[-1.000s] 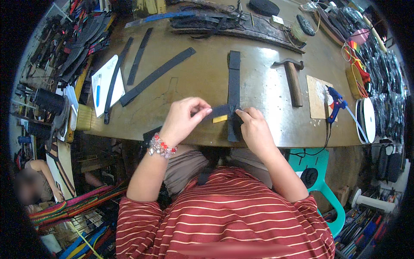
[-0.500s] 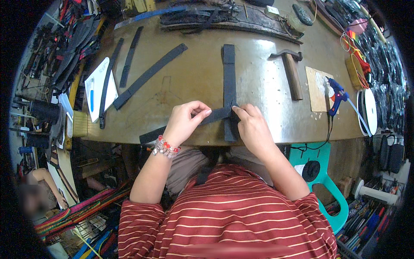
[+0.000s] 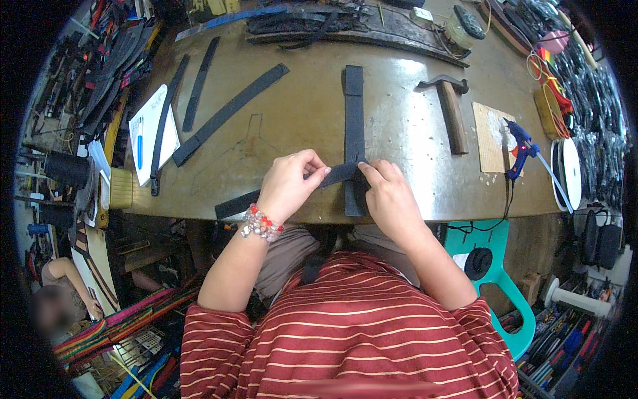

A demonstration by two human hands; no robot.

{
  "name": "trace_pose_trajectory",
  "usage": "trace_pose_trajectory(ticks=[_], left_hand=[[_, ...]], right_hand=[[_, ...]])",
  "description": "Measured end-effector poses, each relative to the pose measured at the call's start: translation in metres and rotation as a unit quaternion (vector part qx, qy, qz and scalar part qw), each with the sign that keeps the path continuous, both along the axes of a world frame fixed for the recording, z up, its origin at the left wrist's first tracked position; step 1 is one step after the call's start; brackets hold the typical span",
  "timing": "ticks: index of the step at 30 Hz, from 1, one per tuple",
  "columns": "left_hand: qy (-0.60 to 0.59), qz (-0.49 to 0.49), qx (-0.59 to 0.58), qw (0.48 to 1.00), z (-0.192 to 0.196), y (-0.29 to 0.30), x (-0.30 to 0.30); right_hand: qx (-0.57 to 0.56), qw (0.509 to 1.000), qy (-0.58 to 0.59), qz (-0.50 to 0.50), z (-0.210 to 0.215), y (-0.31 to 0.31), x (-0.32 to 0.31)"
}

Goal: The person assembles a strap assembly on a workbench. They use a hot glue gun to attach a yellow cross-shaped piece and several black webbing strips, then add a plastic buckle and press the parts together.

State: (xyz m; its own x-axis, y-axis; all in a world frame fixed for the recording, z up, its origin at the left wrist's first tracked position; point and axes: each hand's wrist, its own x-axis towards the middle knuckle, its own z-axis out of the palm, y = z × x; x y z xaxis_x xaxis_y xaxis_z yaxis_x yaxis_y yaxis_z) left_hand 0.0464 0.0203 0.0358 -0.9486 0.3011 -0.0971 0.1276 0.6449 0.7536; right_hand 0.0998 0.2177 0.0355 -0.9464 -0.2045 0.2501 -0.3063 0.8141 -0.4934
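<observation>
Hands at the crossing: left hand (image 3: 289, 185) has thumb and forefinger pinched shut over the slanting flat black fabric strip (image 3: 237, 204), can't tell if gripping it; right hand (image 3: 392, 194) presses a fingertip where it meets the long upright black fabric strip (image 3: 354, 123), running to 12 o'clock on the brown smooth worktop (image 3: 312, 110). Versus a second ago, slanting strip lies straighter toward 8 o'clock, yellow patch gone from view; crossing looks settled.

The left hand (image 3: 289, 184) hides part of the slanting black strip (image 3: 238, 205), whose right end is unclear beside the right hand (image 3: 391, 194). At left, a co-worker's head (image 3: 53, 309) is blurred; the near edge cuts off the striped shirt (image 3: 345, 319).
</observation>
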Motion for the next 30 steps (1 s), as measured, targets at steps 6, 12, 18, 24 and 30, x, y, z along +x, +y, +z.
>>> trace_pose_trajectory(ticks=[6, 12, 18, 24, 30], left_hand=[[0.019, -0.006, 0.003, 1.0, 0.0, 0.002, -0.001], [0.118, -0.064, -0.098, 0.986, 0.003, 0.001, 0.001], [0.199, -0.213, 0.0, 0.956, 0.002, -0.013, -0.001], [0.197, -0.223, -0.029, 0.954, -0.002, -0.016, -0.001], [0.308, -0.247, -0.178, 0.901, 0.005, -0.002, 0.017]], right_hand=[[-0.015, 0.999, -0.031, 0.017, 0.006, 0.0, 0.003], [0.074, 0.996, -0.015, 0.038, 0.006, 0.0, 0.006], [0.061, 0.994, -0.055, 0.072, 0.008, 0.004, 0.001], [0.069, 0.995, -0.048, 0.058, 0.011, 0.005, 0.0], [0.051, 0.996, -0.044, 0.055, 0.004, 0.005, 0.0]])
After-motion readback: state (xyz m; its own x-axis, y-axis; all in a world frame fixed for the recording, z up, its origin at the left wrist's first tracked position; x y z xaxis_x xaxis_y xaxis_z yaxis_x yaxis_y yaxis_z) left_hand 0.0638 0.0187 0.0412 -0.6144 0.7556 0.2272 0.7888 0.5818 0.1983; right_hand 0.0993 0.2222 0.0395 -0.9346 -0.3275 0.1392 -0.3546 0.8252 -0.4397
